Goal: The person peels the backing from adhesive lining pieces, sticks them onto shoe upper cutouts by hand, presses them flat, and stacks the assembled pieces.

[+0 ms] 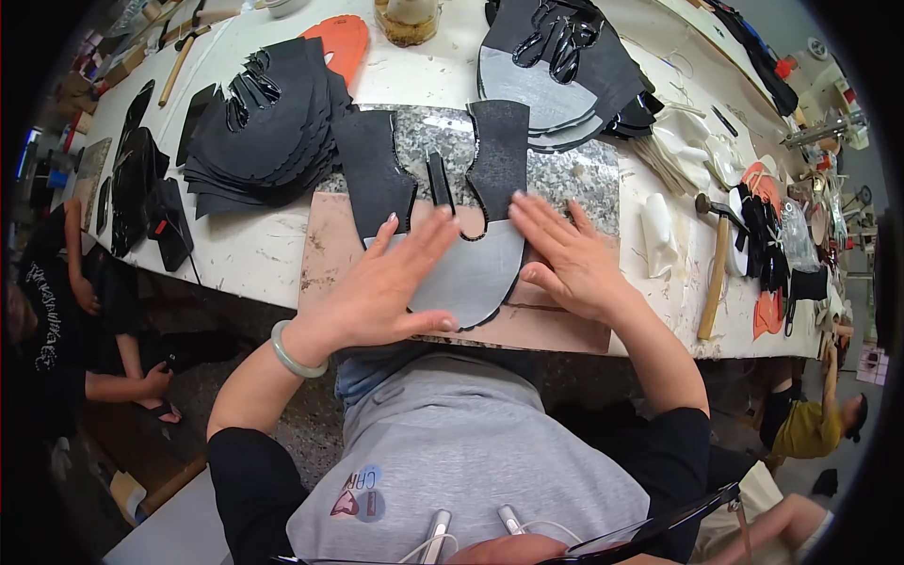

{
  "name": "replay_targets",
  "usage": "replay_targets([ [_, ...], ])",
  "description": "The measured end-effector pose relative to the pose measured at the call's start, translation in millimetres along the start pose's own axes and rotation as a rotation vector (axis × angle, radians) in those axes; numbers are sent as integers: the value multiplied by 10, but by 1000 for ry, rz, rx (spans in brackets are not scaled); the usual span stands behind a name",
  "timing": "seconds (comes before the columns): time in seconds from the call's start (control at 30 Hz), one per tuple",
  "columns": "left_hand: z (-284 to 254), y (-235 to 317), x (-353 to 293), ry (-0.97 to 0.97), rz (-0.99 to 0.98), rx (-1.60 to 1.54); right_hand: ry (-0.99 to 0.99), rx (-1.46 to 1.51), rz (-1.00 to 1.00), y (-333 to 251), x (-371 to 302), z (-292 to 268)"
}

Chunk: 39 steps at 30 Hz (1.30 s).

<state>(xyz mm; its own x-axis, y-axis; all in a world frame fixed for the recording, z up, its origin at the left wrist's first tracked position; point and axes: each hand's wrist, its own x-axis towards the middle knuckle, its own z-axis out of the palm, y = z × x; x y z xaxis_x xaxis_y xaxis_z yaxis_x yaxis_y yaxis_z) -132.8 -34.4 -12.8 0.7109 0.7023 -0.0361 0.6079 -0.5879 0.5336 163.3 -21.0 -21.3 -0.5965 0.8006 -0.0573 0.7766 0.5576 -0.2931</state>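
Note:
A flat shoe upper point(471, 280) lies in front of me, its two black side flaps pointing away and its rounded grey toe end toward me. A narrow black strip point(440, 181) shows in the gap between the flaps. My left hand point(391, 282) is over the left side of the grey part, fingers outstretched and thumb apart. On the right edge of the upper rests my right hand point(565, 254), fingers straight and flat. Neither hand grips anything. Under the upper are a speckled stone slab point(574, 188) and a pinkish board point(330, 250).
Stacked black uppers point(268, 141) stand at the far left, and grey-and-black ones point(537, 85) at the far right. A hammer point(718, 254) lies on the right, another hammer point(179, 71) at the back left. A jar point(407, 21) stands at the back. People sit on both sides.

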Motion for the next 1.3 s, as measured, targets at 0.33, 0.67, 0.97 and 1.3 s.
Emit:
replay_targets([
  [0.33, -237, -184, -739, -146, -122, 384, -115, -156, -284, -361, -462, -34],
  [0.67, 222, 259, -641, -7, 16, 301, -21, 15, -326, -893, -338, 328],
  [0.97, 379, 487, -1073, 219, -322, -792, 324, 209, -379, -920, -307, 456],
  [1.3, 702, 580, -714, 141, -610, -1745, 480, 355, -447, -933, -451, 282],
])
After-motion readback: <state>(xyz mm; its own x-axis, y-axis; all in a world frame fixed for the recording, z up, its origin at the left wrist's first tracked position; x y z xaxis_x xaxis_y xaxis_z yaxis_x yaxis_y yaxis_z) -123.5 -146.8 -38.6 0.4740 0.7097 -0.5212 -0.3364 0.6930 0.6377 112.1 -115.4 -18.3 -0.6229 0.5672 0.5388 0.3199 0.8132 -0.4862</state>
